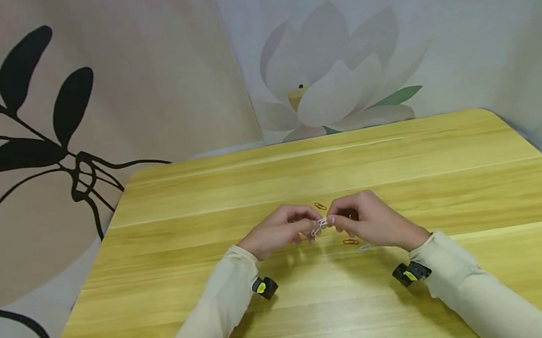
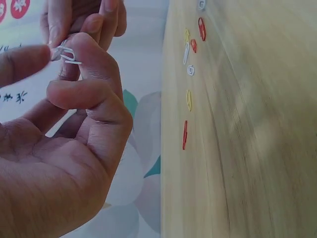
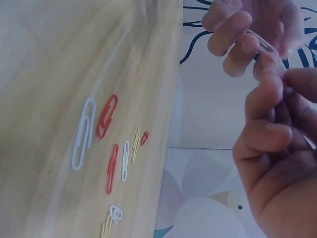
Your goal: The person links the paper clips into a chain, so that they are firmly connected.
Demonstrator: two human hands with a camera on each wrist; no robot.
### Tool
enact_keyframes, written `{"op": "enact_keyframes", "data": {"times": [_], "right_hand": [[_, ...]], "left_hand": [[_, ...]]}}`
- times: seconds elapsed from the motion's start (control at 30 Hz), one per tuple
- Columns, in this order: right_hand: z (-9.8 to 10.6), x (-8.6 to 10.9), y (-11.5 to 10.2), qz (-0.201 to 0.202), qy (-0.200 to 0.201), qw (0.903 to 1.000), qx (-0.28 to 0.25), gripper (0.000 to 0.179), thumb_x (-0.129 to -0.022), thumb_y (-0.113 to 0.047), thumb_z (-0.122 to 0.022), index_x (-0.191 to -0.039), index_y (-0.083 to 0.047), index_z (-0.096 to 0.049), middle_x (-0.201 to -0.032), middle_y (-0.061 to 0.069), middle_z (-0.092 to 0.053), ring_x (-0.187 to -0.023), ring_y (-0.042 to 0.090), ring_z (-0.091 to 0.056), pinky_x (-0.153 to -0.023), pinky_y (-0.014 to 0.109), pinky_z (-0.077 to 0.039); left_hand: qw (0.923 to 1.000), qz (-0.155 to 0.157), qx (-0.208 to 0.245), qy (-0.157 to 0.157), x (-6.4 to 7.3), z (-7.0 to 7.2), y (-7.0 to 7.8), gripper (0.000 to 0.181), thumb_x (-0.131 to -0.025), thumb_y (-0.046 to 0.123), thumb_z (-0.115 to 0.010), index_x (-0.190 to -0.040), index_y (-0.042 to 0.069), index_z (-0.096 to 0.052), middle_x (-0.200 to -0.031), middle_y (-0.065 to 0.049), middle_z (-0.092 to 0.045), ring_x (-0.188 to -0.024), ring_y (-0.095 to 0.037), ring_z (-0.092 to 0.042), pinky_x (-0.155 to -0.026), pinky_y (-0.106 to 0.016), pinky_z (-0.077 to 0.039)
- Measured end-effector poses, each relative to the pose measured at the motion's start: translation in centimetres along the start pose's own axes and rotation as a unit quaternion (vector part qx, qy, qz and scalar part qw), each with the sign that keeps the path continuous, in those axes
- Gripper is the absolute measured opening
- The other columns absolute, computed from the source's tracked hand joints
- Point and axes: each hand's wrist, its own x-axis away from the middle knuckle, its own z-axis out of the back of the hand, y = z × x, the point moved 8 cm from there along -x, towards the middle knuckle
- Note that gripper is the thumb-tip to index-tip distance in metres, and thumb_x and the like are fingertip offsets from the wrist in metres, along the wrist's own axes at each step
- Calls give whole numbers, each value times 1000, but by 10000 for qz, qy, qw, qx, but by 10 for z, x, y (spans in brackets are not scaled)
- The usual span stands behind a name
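Note:
Over the middle of the table, my left hand (image 1: 283,231) pinches a white paper clip (image 1: 316,230) between thumb and fingers. My right hand (image 1: 370,219) meets it from the other side, with thumb and index finger pinching white wire at the clip's end. In the right wrist view the white clip (image 3: 265,43) stretches from the left fingers to the right fingertips. White loops (image 2: 67,53) overlap between the fingertips in the left wrist view; I cannot tell whether a second clip is there. Fingertips hide part of the wire.
Loose paper clips lie on the wooden table (image 1: 293,317) under and beyond the hands: a red clip (image 1: 320,206), another red clip (image 1: 350,242) and a white clip (image 1: 364,248). Yellow clips (image 3: 135,146) and a small white coiled clip (image 3: 115,213) lie among them. A patterned curtain hangs behind.

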Motion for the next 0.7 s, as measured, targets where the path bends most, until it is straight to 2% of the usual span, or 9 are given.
{"op": "enact_keyframes", "data": {"times": [0.1, 0.2, 0.33, 0.43, 0.57, 0.7], "right_hand": [[-1, -1, -2, 1, -5, 10000, 46, 19, -102, -17, -58, -86, -15, -69, -68, 9, -60, -51, 6, -47, -49, 24, -43], [-2, -2, -2, -9, -13, 10000, 67, 19, -102, -16, -58, -86, -14, -69, -68, 12, -60, -51, 6, -48, -49, 24, -43], [-2, -1, 0, -92, -35, 9999, 24, 18, -101, -14, -58, -88, -10, -70, -68, 10, -60, -52, 7, -48, -50, 23, -43], [-1, 1, 3, -165, -56, 9998, -65, 19, -101, -14, -58, -88, -7, -70, -68, 9, -60, -53, 8, -49, -51, 24, -44], [1, 4, 5, -173, -46, 9998, -68, 20, -101, -13, -58, -88, -6, -70, -68, 13, -62, -53, 8, -50, -51, 24, -44], [4, 6, 9, -179, -30, 9998, 56, 18, -100, -12, -58, -88, -6, -71, -69, 13, -63, -53, 6, -49, -49, 23, -43]], "left_hand": [[10000, -9, -49, -44, 0, -1, 1, 28, -104, 23, -55, -111, -1, -65, -89, 2, -63, -81, -20, -58, -63, -28, -38], [9998, -96, -134, -56, -1, -2, 3, 28, -103, 22, -56, -110, -4, -64, -89, 3, -64, -82, -20, -57, -64, -27, -39], [9992, -311, -262, -39, 0, -3, 5, 24, -102, 14, -56, -108, -8, -63, -97, -6, -67, -89, -16, -61, -83, -33, -53], [9986, -417, -332, -12, 1, -2, 5, 22, -102, 10, -56, -105, -11, -63, -97, -10, -67, -91, -18, -64, -96, -44, -54], [9987, -368, -359, 30, 1, 0, 1, 20, -101, 8, -56, -104, -11, -64, -90, -3, -66, -84, -17, -62, -92, -50, -54], [9988, -322, -367, 51, 1, 0, -1, 21, -101, 8, -57, -105, -11, -64, -89, -2, -66, -82, -15, -61, -88, -48, -55]]}}
